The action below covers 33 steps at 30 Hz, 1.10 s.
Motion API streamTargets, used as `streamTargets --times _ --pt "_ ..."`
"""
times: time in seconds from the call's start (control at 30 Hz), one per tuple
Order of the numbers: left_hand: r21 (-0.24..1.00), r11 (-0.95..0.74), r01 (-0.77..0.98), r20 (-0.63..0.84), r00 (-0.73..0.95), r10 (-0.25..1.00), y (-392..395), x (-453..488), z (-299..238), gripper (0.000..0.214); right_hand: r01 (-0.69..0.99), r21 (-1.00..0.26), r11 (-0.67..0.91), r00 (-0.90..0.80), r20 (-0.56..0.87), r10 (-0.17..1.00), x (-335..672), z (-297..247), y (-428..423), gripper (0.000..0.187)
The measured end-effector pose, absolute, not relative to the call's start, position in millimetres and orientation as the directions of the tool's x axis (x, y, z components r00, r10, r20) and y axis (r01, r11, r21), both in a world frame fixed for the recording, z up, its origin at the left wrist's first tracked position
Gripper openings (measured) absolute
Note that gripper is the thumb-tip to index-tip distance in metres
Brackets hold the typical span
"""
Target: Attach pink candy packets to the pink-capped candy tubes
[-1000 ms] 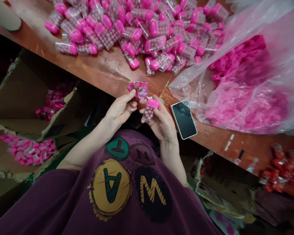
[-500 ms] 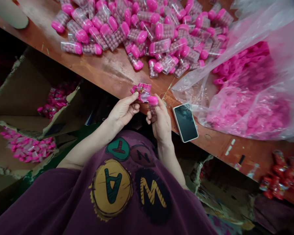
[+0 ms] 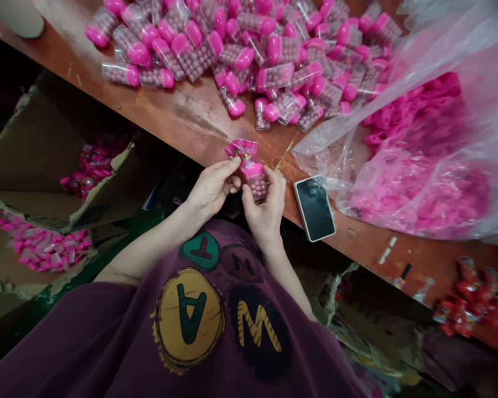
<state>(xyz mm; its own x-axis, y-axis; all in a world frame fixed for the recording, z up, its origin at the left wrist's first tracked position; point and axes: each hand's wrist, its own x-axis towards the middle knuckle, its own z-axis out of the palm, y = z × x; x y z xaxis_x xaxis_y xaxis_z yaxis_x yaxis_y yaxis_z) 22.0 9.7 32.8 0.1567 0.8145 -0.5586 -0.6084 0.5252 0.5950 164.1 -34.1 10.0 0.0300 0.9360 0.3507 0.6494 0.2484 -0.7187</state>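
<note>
My left hand (image 3: pixel 211 188) pinches a small pink printed plastic sleeve (image 3: pixel 241 150) at the edge of the wooden table (image 3: pixel 191 119). My right hand (image 3: pixel 265 207) grips a clear candy tube with a pink cap (image 3: pixel 256 179), filled with small pink balls. The tube's capped end sits right at the sleeve's lower opening, touching it. Both hands are closed, close together above my lap.
A big pile of the same pink-capped tubes (image 3: pixel 249 50) lies on the table behind. A clear bag of pink caps (image 3: pixel 423 149) fills the right side. A dark phone (image 3: pixel 314 207) lies by my right hand. Cardboard boxes with pink packs (image 3: pixel 45 249) stand left, below the table.
My right hand turned the tube upright and brought it left and up against the sleeve. My left hand kept its hold on the sleeve and shifted slightly right.
</note>
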Motion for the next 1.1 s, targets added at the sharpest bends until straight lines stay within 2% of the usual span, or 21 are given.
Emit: streamTargets --times 0.17,0.33,0.4,0.47,0.53,0.63,0.7,0.73,0.87,0.9,0.93,1.0,1.1 --pt "0.674 0.497 -0.547 -0.511 0.141 0.848 6.1 21.8 35.2 0.030 0.635 -0.724 0.269 0.017 0.362 0.932 160.8 6.4 -37.3 0.050" --pt "0.650 0.525 -0.549 -0.521 0.179 0.834 5.9 20.0 40.2 0.028 0.619 -0.707 0.343 -0.070 0.385 0.920 160.4 7.2 -36.3 0.049" --pt "0.642 0.539 -0.545 -0.533 0.189 0.825 6.5 18.1 40.5 0.029 0.574 -0.751 0.327 -0.072 0.351 0.933 159.9 8.4 -36.0 0.049" --pt "0.635 0.548 -0.544 -0.550 0.179 0.816 7.2 15.8 39.6 0.031 0.429 -0.879 0.209 -0.019 0.222 0.975 158.8 11.3 -36.3 0.052" --pt "0.625 0.555 -0.549 -0.557 0.184 0.810 7.4 13.7 38.1 0.033 0.183 -0.983 -0.014 -0.007 -0.015 1.000 157.6 16.1 -36.7 0.050" --pt "0.623 0.573 -0.533 -0.550 0.223 0.805 6.8 11.8 36.2 0.035 -0.140 -0.945 -0.296 -0.111 -0.282 0.953 155.3 22.2 -36.1 0.045" --pt "0.638 0.575 -0.512 -0.544 0.229 0.807 5.9 11.8 35.5 0.037 -0.225 -0.909 -0.351 -0.147 -0.324 0.935 152.3 21.8 -35.4 0.050" --pt "0.646 0.574 -0.503 -0.543 0.224 0.809 5.2 12.2 35.4 0.037 -0.213 -0.917 -0.338 -0.129 -0.316 0.940 150.3 20.1 -35.3 0.051" --pt "0.647 0.572 -0.504 -0.566 0.186 0.803 0.8 15.7 35.0 0.034 0.066 -0.988 -0.138 0.058 -0.134 0.989 142.1 11.3 -36.3 0.055" --pt "0.641 0.572 -0.511 -0.577 0.171 0.799 -0.7 16.5 34.7 0.034 0.090 -0.988 -0.126 0.077 -0.119 0.990 141.5 10.7 -35.9 0.055" --pt "0.635 0.576 -0.515 -0.586 0.164 0.793 -2.4 17.0 34.2 0.034 0.061 -0.986 -0.153 0.067 -0.149 0.987 141.7 11.1 -34.9 0.054" --pt "0.621 0.590 -0.516 -0.590 0.188 0.785 -6.0 17.0 33.1 0.037 -0.118 -0.951 -0.286 -0.021 -0.285 0.958 144.3 14.3 -31.1 0.051" --pt "0.626 0.597 -0.502 -0.550 0.260 0.794 -11.0 14.1 31.3 0.037 -0.350 -0.827 -0.439 -0.176 -0.403 0.898 149.4 20.9 -24.7 0.053"
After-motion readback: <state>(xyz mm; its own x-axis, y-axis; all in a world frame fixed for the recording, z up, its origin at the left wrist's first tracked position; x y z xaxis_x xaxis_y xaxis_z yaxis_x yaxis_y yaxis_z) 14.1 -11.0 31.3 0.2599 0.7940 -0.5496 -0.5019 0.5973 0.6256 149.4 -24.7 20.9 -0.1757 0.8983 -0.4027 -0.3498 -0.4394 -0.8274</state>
